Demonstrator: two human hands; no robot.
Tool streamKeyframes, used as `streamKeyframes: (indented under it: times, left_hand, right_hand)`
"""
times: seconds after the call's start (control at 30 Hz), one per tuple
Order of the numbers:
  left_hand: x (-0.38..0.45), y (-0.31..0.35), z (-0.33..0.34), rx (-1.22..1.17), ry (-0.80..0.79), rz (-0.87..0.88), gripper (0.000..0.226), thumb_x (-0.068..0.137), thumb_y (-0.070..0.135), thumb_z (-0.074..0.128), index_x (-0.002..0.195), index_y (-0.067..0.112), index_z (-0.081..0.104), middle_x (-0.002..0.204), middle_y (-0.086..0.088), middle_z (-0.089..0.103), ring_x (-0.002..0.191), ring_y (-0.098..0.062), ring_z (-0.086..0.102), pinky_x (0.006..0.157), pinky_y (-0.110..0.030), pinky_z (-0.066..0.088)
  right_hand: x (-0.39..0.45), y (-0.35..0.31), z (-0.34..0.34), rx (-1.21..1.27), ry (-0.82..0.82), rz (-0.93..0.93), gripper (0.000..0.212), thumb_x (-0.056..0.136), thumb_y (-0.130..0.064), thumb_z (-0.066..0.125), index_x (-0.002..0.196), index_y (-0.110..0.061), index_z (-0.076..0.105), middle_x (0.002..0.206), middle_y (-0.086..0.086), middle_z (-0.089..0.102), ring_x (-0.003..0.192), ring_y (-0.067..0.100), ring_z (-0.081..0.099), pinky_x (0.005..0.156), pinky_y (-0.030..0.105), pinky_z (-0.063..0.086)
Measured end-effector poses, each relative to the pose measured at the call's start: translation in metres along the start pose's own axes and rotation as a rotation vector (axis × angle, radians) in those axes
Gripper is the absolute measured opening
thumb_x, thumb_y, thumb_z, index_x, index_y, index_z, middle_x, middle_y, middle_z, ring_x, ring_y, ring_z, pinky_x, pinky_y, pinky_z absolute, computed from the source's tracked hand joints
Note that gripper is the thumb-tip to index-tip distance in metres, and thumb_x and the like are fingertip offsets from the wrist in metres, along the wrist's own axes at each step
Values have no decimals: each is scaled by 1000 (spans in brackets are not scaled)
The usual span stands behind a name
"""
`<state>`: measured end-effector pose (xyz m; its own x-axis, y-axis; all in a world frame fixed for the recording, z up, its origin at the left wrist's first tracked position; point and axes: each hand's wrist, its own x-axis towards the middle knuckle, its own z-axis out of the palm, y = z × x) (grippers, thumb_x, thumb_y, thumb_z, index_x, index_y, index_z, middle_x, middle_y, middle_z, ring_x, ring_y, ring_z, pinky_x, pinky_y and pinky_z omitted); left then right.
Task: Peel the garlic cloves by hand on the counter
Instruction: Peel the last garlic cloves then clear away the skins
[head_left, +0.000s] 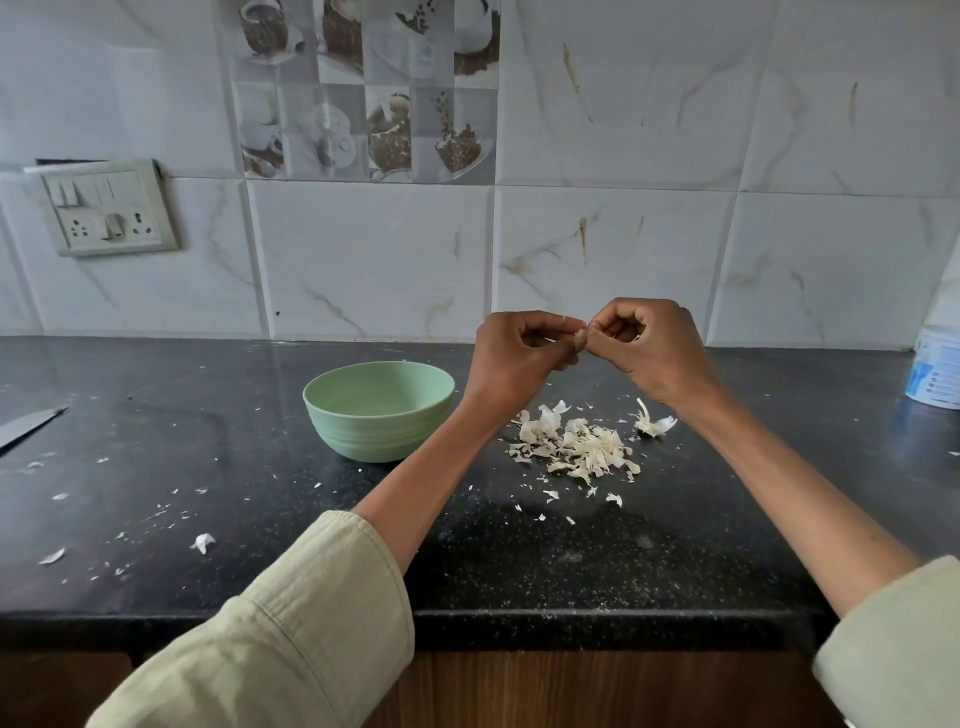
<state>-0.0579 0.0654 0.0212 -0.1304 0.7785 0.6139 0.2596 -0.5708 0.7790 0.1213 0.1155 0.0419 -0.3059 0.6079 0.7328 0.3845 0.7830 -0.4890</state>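
Both my hands are raised above the black counter (208, 519), fingertips meeting. My left hand (519, 353) pinches a small garlic clove (580, 338) between thumb and fingers. My right hand (649, 348) pinches the same clove from the other side; most of the clove is hidden by the fingers. Below the hands lies a pile of pale garlic skins (582, 447), with a larger husk piece (653, 423) to its right. A light green bowl (379, 410) stands left of the pile; its visible inside looks empty.
A knife blade (28, 426) lies at the counter's far left. A white and blue container (935, 364) stands at the right edge by the wall. Skin flakes (202, 543) are scattered over the left counter. A switch and socket plate (111, 208) is on the tiled wall.
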Motion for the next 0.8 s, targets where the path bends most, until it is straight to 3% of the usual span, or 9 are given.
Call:
streamKeyframes:
  times: [0.17, 0.5, 0.67, 0.73, 0.8]
  left_hand:
    - [-1, 2, 0, -37, 4, -21, 20, 92, 14, 82, 109, 5, 81, 88, -11, 81, 82, -23, 79, 75, -26, 62]
    - [-1, 9, -3, -2, 65, -63, 12, 96, 12, 74, 106, 11, 81, 90, -4, 81, 81, -23, 79, 72, -32, 64]
    - [3, 25, -16, 524, 147, 70, 22, 90, 19, 57, 72, 9, 63, 65, -5, 65, 60, -24, 60, 61, -43, 54]
    - [4, 35, -26, 759, 199, 38, 24, 91, 16, 49, 71, 4, 54, 67, -13, 57, 61, -31, 53, 57, -42, 45]
    - [5, 43, -41, 899, 274, -82, 22, 89, 11, 46, 69, 3, 50, 69, -13, 48, 61, -33, 47, 64, -39, 39]
  right_hand:
    - [0, 0, 0, -20, 11, 5, 14, 88, -26, 83, 79, -17, 77, 66, -9, 69, 55, -1, 55, 56, 11, 40]
    - [1, 5, -1, -83, -8, 27, 11, 89, -23, 81, 80, -19, 76, 73, -7, 73, 58, 0, 58, 58, 10, 42]
    - [1, 8, -5, -99, -108, 32, 11, 94, -23, 77, 85, -17, 77, 75, -10, 71, 58, -2, 58, 59, 7, 41]
    - [0, 10, -5, -112, -145, 30, 13, 96, -25, 76, 86, -16, 77, 75, -10, 72, 60, -2, 59, 59, 7, 41]
    - [0, 12, -4, -136, -175, 31, 14, 96, -28, 75, 87, -17, 76, 77, -11, 72, 62, -3, 59, 60, 7, 41]
